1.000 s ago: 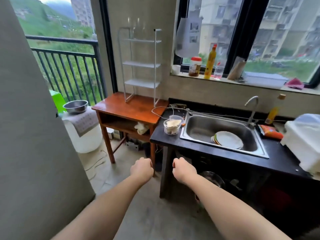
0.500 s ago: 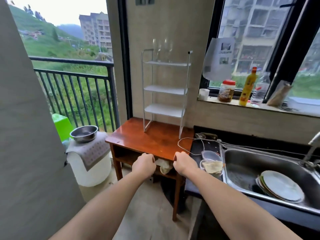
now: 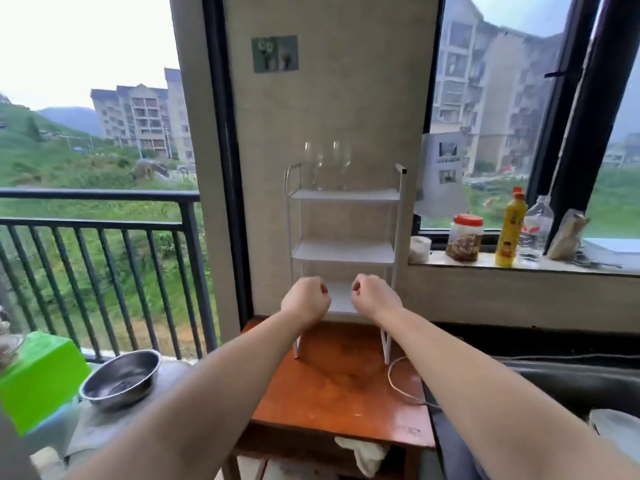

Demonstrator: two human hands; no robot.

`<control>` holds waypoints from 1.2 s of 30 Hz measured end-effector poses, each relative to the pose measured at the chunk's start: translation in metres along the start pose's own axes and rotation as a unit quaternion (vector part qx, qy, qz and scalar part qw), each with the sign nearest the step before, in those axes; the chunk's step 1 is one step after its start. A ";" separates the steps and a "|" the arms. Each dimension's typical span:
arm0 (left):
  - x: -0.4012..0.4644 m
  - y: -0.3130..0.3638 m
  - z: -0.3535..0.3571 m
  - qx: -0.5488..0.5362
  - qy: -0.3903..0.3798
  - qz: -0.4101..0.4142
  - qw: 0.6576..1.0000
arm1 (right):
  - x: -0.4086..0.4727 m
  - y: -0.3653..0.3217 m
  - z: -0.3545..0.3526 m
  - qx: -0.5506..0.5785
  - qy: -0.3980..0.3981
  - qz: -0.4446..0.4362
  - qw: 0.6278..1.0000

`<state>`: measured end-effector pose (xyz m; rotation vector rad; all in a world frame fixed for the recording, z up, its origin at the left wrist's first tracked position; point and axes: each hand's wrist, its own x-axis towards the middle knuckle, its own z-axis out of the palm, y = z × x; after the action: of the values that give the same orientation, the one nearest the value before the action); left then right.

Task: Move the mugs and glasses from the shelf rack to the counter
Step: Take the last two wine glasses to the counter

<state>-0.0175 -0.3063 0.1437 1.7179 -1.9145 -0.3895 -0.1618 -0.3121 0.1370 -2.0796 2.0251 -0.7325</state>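
Observation:
A white three-tier shelf rack (image 3: 343,252) stands on a small wooden table (image 3: 343,393) against the wall. Two clear stemmed glasses stand side by side on its top tier, the left glass (image 3: 313,164) and the right glass (image 3: 341,163). The two lower tiers look bare. My left hand (image 3: 304,299) and my right hand (image 3: 374,297) are held out in front of the rack's bottom tier, both curled into loose fists and holding nothing. The black counter (image 3: 568,382) shows at the right edge.
A steel bowl (image 3: 121,379) sits on a cloth-covered stand at the left, beside a green box (image 3: 38,379) and the balcony railing (image 3: 104,237). A white cord (image 3: 401,382) lies on the table's right side. A jar, a yellow bottle (image 3: 510,230) and a water bottle line the windowsill.
The view has closed in on the rack and tilted up; the sink has left the frame. Both fists have risen from below table level to the rack's bottom tier.

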 end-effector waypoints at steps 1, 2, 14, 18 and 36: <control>0.015 0.006 -0.008 -0.007 0.008 0.010 1.000 | 0.015 -0.006 -0.007 0.003 0.012 -0.002 1.000; 0.033 0.012 -0.016 -0.014 0.017 0.024 0.999 | 0.035 -0.011 -0.012 0.007 0.025 -0.006 1.000; 0.249 0.063 -0.080 -0.103 0.135 0.051 0.984 | 0.259 -0.041 -0.090 0.081 0.156 -0.024 0.984; 0.314 0.062 -0.081 -0.202 0.151 -0.007 0.968 | 0.320 -0.035 -0.094 0.241 0.131 0.032 0.961; 0.375 0.051 -0.061 -0.337 0.099 -0.054 0.935 | 0.358 -0.041 -0.076 0.416 -0.006 0.082 0.906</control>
<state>-0.0434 -0.6576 0.2939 1.3331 -1.3225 -0.7777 -0.1691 -0.6394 0.3061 -1.3879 1.4448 -1.2542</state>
